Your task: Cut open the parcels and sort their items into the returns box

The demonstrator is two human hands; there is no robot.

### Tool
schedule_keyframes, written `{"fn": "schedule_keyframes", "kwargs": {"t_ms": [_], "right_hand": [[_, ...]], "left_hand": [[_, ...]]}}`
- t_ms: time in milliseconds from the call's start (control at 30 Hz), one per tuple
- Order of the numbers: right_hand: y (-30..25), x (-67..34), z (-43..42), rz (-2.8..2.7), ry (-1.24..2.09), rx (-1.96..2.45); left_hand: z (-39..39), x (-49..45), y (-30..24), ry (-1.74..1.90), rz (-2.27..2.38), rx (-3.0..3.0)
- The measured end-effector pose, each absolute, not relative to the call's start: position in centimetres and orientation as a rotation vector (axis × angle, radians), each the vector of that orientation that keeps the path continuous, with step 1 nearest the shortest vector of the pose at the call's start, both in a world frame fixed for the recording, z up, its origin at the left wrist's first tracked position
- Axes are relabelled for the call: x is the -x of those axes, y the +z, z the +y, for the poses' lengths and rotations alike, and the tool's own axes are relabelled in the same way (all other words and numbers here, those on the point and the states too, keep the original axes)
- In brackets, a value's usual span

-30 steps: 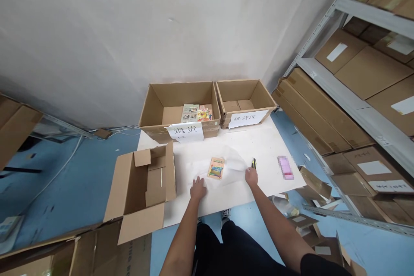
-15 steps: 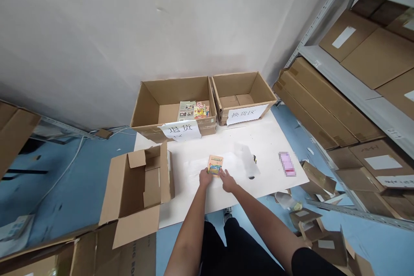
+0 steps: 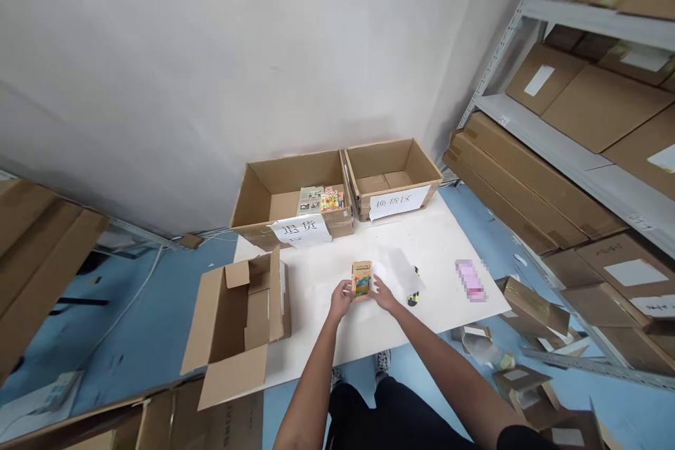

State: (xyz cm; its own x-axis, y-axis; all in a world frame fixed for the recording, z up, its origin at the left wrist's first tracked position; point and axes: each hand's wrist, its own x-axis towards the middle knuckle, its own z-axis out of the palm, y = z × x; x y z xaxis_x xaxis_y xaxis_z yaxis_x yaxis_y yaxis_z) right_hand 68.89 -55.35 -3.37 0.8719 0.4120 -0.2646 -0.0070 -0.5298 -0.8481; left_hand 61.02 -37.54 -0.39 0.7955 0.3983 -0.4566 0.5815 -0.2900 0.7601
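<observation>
A small orange book (image 3: 361, 280) with a colourful picture on its cover is held upright-facing over the white table. My left hand (image 3: 342, 298) grips its left edge, with the fingers bent against it. On the opposite edge, my right hand (image 3: 383, 294) has its fingertips closed on the lower right side. Just right of that hand lies a translucent plastic sheet (image 3: 403, 273), partly covering a black and yellow item (image 3: 414, 297). I cannot make out what that item is.
An open carton (image 3: 226, 320) stands on the table's left. Behind, one labelled box (image 3: 258, 233) contains several books (image 3: 330, 201); another labelled box (image 3: 363, 207) sits beside it. A pixelated pink object (image 3: 471, 280) lies right. Shelving (image 3: 559, 140) with cartons flanks the table.
The book has been turned straighter and its cover tilted up, with my hands shifted to either side of it. The whole view has tilted and swung slightly.
</observation>
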Motion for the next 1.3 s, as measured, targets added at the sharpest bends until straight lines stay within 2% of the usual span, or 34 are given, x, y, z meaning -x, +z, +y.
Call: {"fn": "schedule_keyframes", "kwargs": {"t_ms": [200, 333, 433, 600, 800, 967, 1200, 1300], "right_hand": [[8.1, -73.0, -56.4, -0.221, 0.739, 1.335], [14.8, -74.0, -57.1, -0.296, 0.813, 1.212], [17.6, -74.2, -57.3, -0.334, 0.843, 1.181], [19.7, -73.8, -57.0, -0.336, 0.718, 1.242], [21.1, -71.4, -55.4, -0.503, 0.694, 1.233], [20.9, -72.2, -55.1, -0.406, 0.410, 1.393], [21.0, -73.7, -55.7, -0.126, 0.513, 1.316], [21.6, -73.4, -55.8, -0.198, 0.636, 1.226]], "left_hand": [[-35.4, -60.5, 9.7, -0.050, 0.412, -1.415], [-34.7, -60.5, 15.4, -0.020, 0.345, -1.329], [-34.9, -60.9, 17.8, 0.047, 0.338, -1.394], [-37.3, -61.9, 20.0, 0.433, 0.438, -1.711], [-41.1, -62.7, 21.4, 0.510, 0.281, -1.793], [-38.6, -62.4, 21.8, 0.417, 0.437, -1.451], [-37.3, -61.8, 21.7, 0.446, 0.464, -1.189], [-37.5, -61.9, 21.3, 0.433, 0.437, -1.174]]}}
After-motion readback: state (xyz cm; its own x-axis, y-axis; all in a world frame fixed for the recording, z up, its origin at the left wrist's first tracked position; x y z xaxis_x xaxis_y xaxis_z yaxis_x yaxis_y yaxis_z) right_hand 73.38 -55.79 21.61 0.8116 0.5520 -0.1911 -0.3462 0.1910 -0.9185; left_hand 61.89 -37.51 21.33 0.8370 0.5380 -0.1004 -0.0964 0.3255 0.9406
